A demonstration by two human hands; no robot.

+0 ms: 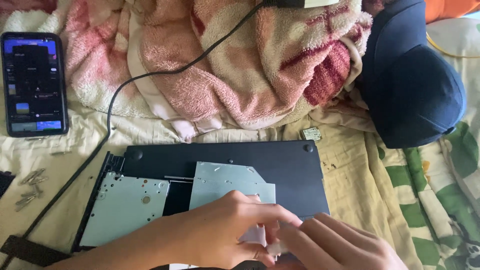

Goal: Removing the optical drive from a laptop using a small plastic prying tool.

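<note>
Left hand (225, 232) and right hand (340, 245) meet at near edge over upturned black laptop (260, 157), fingers pinching a small pale piece (274, 246); what it is, hard to make out, mostly hidden. Grey metal plate (225, 182) partly covered by left hand. Silver drive (127, 205) at left. Right hand cut off by frame. Screws (30, 187) far left, phone (34, 82) beyond.

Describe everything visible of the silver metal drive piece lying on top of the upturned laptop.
The silver metal drive piece is a flat, thin plate of dull grey sheet metal with clipped corners and small screw holes. It lies flat on the black laptop underside, slightly skewed, right of a similar metal tray. Its near edge is hidden beneath the left hand, which rests on it; the right hand meets that hand at its near right corner.
</note>
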